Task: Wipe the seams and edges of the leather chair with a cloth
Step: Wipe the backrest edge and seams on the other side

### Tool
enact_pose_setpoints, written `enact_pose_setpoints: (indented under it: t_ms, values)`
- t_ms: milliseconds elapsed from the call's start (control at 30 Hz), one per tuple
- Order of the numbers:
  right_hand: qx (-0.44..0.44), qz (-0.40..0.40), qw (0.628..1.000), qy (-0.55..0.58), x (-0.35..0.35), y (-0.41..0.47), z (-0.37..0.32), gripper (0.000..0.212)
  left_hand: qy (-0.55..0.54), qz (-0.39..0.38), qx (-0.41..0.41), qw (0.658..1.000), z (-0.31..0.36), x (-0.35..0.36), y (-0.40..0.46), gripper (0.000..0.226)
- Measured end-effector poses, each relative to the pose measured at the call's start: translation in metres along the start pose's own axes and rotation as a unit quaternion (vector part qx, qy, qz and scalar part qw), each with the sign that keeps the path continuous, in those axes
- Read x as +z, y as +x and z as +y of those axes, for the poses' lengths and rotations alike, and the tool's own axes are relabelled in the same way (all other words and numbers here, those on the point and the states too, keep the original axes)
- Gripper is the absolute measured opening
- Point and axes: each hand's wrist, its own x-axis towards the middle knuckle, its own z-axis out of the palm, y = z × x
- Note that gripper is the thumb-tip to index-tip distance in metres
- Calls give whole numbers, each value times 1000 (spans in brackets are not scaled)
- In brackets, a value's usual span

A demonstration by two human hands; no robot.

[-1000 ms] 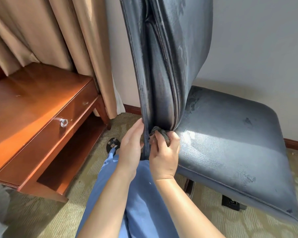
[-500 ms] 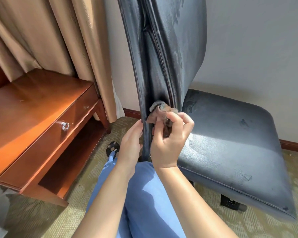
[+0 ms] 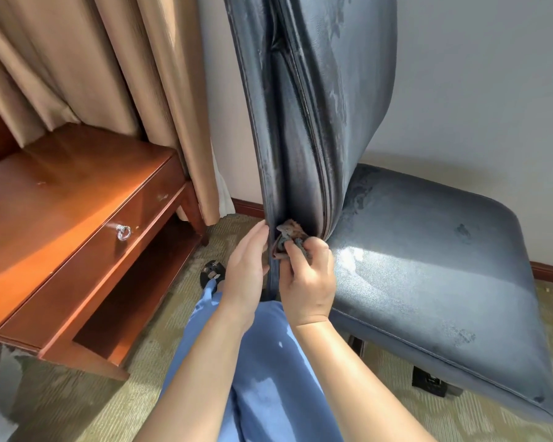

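1. Left grip [image 3: 248, 266]: fingers straight, resting flat against the rear edge of the backrest [image 3: 307, 106] near its base; nothing is held.
2. Right grip [image 3: 308, 279]: fingers curled around a crumpled cloth [image 3: 286, 237], pressing it into the side seam at the bottom of the backrest, just above the junction with the seat.
3. Counter [image 3: 64, 199]: reddish wood, at far left, with a drawer and a metal ring pull [image 3: 123, 232]; an open shelf lies beneath.
4. Curtain [image 3: 115, 74]: beige, hanging behind the counter.
5. Trouser leg [image 3: 268, 378]: blue, between both forearms, over patterned carpet [image 3: 160, 317].
6. Leather chair seat [image 3: 428, 282]: dark blue, at right, sunlit with a piped front edge.
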Motion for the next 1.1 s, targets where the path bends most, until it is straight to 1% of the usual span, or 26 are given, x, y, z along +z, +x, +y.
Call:
enact_pose_setpoints:
  t_ms: [100,167,200,267,300,333,433,567,633,733,800,900,967,1033,1067,1100]
  values:
    - [8,-37,999,-21,5,-4,4,25,-1,-1,7,1000,-1,1,1,26]
    - [33,-89,995,-40,9,-8,6,21,5,-8,11,1000,1,1,3,29]
    - [64,-131,988,-51,11,-12,7,17,10,-14,15,1000,2,0,4,32]
    - [168,-237,955,-65,14,-22,12,16,21,-27,18,999,6,-1,7,35]
    - [206,-259,942,-60,14,-28,16,15,23,-30,17,999,8,-2,8,36]
    - [219,-250,942,-51,14,-31,19,12,23,-31,20,999,9,-3,9,37]
    - [209,-184,960,-10,14,-22,17,5,12,-31,10,999,5,-6,11,37]
    - [222,-112,968,40,8,-5,5,8,-6,-26,4,1000,1,-6,11,32]
    - [195,-47,977,74,2,1,-3,13,-15,-35,9,999,2,-5,11,33]
    - [148,58,979,129,-9,21,-17,20,-28,-44,13,999,3,-2,8,33]
    - [115,103,977,149,-12,35,-23,15,-25,-41,12,999,0,-1,9,31]
    - [77,108,984,122,-5,41,-22,13,-29,-36,2,999,-2,-2,9,30]
    - [20,97,993,61,3,35,-15,13,-28,-32,-5,999,-3,-4,10,31]
    - [-41,89,995,-1,8,29,-5,11,-17,-28,-6,999,-6,-6,13,34]
    - [-59,88,994,-26,9,28,-1,13,-9,-25,-4,1000,-8,-6,15,36]
    - [-70,90,992,-47,9,27,2,21,-1,-23,-2,1000,-9,-7,17,38]
